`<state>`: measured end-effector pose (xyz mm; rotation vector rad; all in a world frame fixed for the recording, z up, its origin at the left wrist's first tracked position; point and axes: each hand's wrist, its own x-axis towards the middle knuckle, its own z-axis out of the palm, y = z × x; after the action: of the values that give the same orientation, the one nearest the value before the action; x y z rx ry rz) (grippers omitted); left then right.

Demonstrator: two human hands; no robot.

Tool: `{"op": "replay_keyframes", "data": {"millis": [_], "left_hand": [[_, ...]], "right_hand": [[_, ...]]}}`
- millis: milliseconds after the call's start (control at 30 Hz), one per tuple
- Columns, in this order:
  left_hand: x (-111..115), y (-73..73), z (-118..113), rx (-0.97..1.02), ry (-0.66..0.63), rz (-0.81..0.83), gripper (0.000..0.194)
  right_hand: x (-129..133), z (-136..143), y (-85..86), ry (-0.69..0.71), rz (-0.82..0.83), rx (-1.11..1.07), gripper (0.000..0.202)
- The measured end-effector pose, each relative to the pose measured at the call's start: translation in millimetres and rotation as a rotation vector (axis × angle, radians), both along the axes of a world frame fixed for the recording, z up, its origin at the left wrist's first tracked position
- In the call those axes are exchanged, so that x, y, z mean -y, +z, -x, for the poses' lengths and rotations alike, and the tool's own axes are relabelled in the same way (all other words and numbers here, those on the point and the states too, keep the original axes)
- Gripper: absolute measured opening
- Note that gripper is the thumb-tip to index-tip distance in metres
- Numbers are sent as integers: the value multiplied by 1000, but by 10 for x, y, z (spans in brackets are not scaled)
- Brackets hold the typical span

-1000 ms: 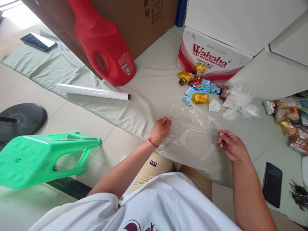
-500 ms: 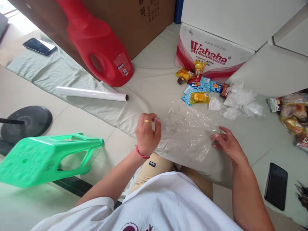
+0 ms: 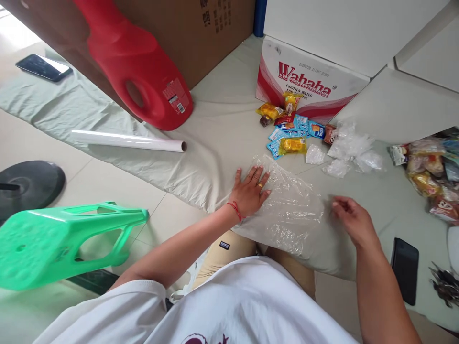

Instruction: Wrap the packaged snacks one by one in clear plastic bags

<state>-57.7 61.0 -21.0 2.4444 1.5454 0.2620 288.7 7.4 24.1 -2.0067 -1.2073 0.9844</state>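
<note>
A crinkled sheet of clear plastic film [image 3: 290, 205] lies spread on the cloth in front of me. My left hand [image 3: 250, 192] presses on its left part, palm down with the fingers spread; a ring and a red string bracelet are on it. Just off the sheet's right edge hovers my right hand [image 3: 353, 217], fingers loosely curled and a little apart, with nothing visible in them. Beyond the film are wrapped snacks: a yellow packet [image 3: 292, 145], blue packets [image 3: 276, 148] and more yellow ones. Crumpled clear plastic balls [image 3: 349, 145] sit right of them.
A white film roll [image 3: 129, 141] and a large red jug [image 3: 143, 71] stand to the left, by a brown carton [image 3: 208, 43]. The Wahaha box [image 3: 308, 76] is behind the snacks. Right are a black phone [image 3: 405, 270], keys [image 3: 444, 284] and packaged food [image 3: 428, 167]. A green stool [image 3: 46, 243] is at left.
My left hand has moved right and flattened onto the film with fingers spread. My right hand has let go of the film's right edge and drawn slightly away. The view has shifted slightly.
</note>
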Motion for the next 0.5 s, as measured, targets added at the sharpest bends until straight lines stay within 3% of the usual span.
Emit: {"op": "replay_keyframes", "data": {"millis": [67,133,267,333,400,500], "left_hand": [[44,12,11,-1,7,3,61],[56,20,5,0,15,2,61],[46,13,-9,5,22,-5,61],[45,8,-8,12,19,-9,61],[46,6,-5,15,19,-6,62],[47,4,-1,15,23,7,62]], "right_hand": [[-228,-22,13,18,-102,207,36],[-507,59,22,134,-147,288,36],[-969,401,9,545,-41,341,42],[-1088,546,-3,693,23,347,34],[-1142,615,10,713,63,247,29],[-1162,593,101,602,170,-102,37]]}}
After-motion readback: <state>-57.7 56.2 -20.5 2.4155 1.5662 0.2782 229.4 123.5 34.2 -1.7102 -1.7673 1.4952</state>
